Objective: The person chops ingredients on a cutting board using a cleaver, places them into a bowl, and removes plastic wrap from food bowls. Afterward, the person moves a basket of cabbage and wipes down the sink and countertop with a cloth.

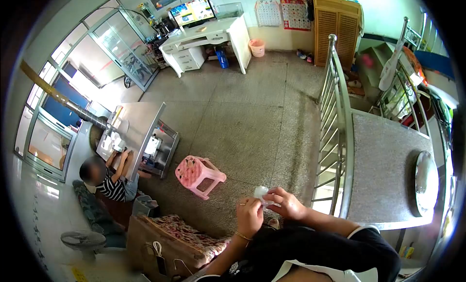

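Close in front of my body, my left hand (250,216) and my right hand (287,204) are both closed on a small crumpled white plastic bag (261,192). The bag looks thin and partly see-through; whether anything is inside it I cannot tell. Its upper part sticks out above my fingers, and the rest is hidden by them. A pink plastic stool (196,175) stands on the floor ahead and to the left of my hands, not touching them.
A metal railing (335,131) runs along my right, beside a grey ledge bearing a metal tray (426,184). At left, a person (116,180) sits by a metal table (133,117). A flowered couch (179,238) is near my left arm. A white desk (208,37) stands far ahead.
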`<state>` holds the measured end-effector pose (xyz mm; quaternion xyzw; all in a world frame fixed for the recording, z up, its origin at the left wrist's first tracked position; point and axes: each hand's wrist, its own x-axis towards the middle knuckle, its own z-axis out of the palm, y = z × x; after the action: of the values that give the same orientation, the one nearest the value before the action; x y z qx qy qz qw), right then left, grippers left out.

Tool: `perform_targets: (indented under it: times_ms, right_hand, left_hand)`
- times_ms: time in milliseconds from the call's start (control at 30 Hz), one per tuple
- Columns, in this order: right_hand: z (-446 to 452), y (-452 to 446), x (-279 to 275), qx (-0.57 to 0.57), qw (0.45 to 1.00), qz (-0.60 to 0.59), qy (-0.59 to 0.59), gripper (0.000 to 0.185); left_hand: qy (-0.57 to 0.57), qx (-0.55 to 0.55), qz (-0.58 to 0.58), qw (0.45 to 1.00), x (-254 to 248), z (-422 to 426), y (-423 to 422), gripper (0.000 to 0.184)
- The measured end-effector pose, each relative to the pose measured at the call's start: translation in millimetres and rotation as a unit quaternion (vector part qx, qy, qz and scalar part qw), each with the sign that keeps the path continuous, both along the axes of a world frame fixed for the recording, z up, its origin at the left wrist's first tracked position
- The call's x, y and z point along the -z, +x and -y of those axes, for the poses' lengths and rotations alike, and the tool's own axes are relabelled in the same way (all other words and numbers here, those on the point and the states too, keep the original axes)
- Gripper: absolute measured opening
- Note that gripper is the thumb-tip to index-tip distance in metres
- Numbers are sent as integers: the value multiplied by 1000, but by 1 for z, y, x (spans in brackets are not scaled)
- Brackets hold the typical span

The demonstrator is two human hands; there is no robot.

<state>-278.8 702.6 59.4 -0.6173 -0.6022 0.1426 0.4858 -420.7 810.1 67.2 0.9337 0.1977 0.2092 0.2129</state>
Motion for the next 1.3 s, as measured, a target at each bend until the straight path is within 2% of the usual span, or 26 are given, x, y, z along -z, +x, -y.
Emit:
perform_targets:
  times_ms: [67, 167, 233, 300, 333, 367, 433, 467, 567, 600, 667, 733, 800, 833, 900, 967, 1000, 1067, 1100, 1167, 1300]
  right_hand:
    - [-30, 15, 12, -21, 1000, -8, -12, 35]
    - [-74, 50, 34, -35, 999, 28, 8, 32]
    - [-105, 76, 45, -8, 1000, -6, 10, 29]
    - [-137, 112, 55, 36, 999, 25, -11, 28]
    - [-155, 133, 73, 49, 997, 56, -31, 27]
    - [-172, 156, 70, 75, 995, 57, -38, 27]
    - [-206, 210, 68, 100, 991, 56, -72, 27]
    - [-222, 240, 67, 104, 990, 73, -68, 28]
    - [-273, 326, 46, 149, 984, 78, -67, 27]
    - [-292, 353, 44, 159, 982, 80, -64, 27]
    - [-332, 404, 38, 176, 980, 70, -64, 27]
    - [-368, 447, 42, 195, 976, 52, -86, 27]
    - [-405, 489, 58, 221, 964, 24, -143, 25]
    - [-422, 514, 80, 222, 964, 29, -145, 25]
    - [-449, 559, 134, 258, 942, 114, -182, 25]
    - [-461, 603, 156, 266, 889, 78, -365, 29]
    - [-454, 624, 172, 280, 856, 53, -432, 34]
    - [-436, 656, 194, 321, 789, 12, -523, 41]
    - [-434, 674, 200, 351, 760, -4, -547, 43]
    - [-435, 697, 198, 415, 708, -27, -571, 44]
    - [-449, 736, 215, 485, 693, -122, -519, 38]
  left_hand:
    - [-37, -21, -3, 999, 11, -13, 8, 13]
    - [-25, -15, 26, 999, 12, -48, 40, 18]
    - [-12, -10, 5, 1000, 5, -78, 73, 18]
    - [-16, -6, 29, 999, 0, -108, 117, 16]
    - [12, -5, 5, 1000, 16, -129, 135, 16]
    - [41, -3, -18, 999, 12, -150, 159, 16]
    - [-48, -4, 103, 994, -2, -191, 217, 15]
    - [-52, -2, 114, 992, -5, -213, 242, 13]
    - [-8, -27, 119, 992, -23, -278, 306, 11]
    - [-16, -28, 118, 993, -17, -301, 317, 11]
    - [37, -96, 100, 990, 5, -358, 335, 10]
    - [19, -131, 104, 986, 23, -407, 345, 9]
    - [0, -167, 110, 980, 42, -458, 359, 9]
    - [25, -189, 78, 979, 53, -486, 368, 9]
    - [49, -206, 42, 976, 71, -546, 397, 9]
    - [47, -214, 41, 975, 85, -605, 439, 11]
    - [38, -210, 46, 976, 77, -627, 467, 11]
    - [47, -129, 79, 987, 45, -675, 535, 12]
    - [44, -127, 84, 987, 35, -697, 569, 12]
    - [48, -54, 81, 994, 20, -733, 622, 14]
    - [48, 29, 103, 993, 11, -784, 723, 12]
